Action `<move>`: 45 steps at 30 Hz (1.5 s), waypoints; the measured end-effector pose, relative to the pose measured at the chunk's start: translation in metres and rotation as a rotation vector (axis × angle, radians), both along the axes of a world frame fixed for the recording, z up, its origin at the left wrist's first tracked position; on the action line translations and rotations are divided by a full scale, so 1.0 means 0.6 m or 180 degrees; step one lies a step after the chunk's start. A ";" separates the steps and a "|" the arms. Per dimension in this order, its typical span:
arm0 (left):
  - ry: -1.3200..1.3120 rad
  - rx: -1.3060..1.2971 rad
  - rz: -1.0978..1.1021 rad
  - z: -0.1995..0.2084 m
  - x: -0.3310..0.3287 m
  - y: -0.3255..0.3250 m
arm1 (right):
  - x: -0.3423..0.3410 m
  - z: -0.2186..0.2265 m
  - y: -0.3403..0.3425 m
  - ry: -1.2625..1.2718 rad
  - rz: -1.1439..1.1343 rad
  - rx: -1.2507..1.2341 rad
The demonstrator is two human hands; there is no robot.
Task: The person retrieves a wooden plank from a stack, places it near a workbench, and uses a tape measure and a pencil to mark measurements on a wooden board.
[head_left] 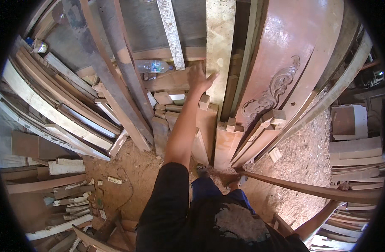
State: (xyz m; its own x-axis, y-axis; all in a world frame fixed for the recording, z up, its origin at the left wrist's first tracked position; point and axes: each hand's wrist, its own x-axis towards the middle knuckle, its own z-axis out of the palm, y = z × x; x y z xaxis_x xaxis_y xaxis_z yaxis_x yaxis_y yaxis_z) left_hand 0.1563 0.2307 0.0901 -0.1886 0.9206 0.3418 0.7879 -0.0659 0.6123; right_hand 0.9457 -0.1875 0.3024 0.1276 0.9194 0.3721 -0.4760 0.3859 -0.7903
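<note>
My left hand (pixel 200 80) is stretched forward in front of the stacked timber, thumb apart from the fingers, with nothing seen in it. Its thumb lies over the edge of a tall pale board (pixel 221 38); whether it touches the board I cannot tell. On the far right, my right hand (pixel 343 186) grips a long, slightly curved wooden plank (pixel 301 190). The plank's other end reaches down near my feet. Right of the pale board leans a wide pinkish panel (pixel 293 33) with a carved scroll (pixel 274 90). A narrow white carved strip (pixel 171 33) stands left of my left hand.
A plastic bottle (pixel 152 66) lies on a ledge among wood offcuts (pixel 163 98). Long boards (pixel 54 109) lean at the left. Scrap piles line both sides. A power strip (pixel 114 180) and its cable lie on the dusty floor, near a small wood block (pixel 275 154).
</note>
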 end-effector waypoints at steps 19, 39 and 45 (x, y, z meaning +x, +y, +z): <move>-0.0432 -0.1205 0.0498 -0.103 0.068 -0.248 | 0.038 0.001 0.027 -0.0023 0.0259 -0.0156; -0.1984 -0.1419 0.0382 -0.134 0.141 -0.171 | 0.046 -0.046 0.104 -0.1614 -0.2626 -0.0789; -0.1738 -0.1587 0.0332 -0.123 0.128 -0.171 | 0.013 -0.032 0.130 -0.0197 -0.0039 -0.0282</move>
State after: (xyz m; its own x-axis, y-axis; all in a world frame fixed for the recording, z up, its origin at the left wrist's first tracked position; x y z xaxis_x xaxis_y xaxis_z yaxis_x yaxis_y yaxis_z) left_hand 0.2329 0.1280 0.0160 -0.3069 0.9099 -0.2790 0.3501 0.3806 0.8559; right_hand 0.9535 -0.1093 0.2830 0.1183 0.9475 0.2969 -0.4208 0.3187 -0.8493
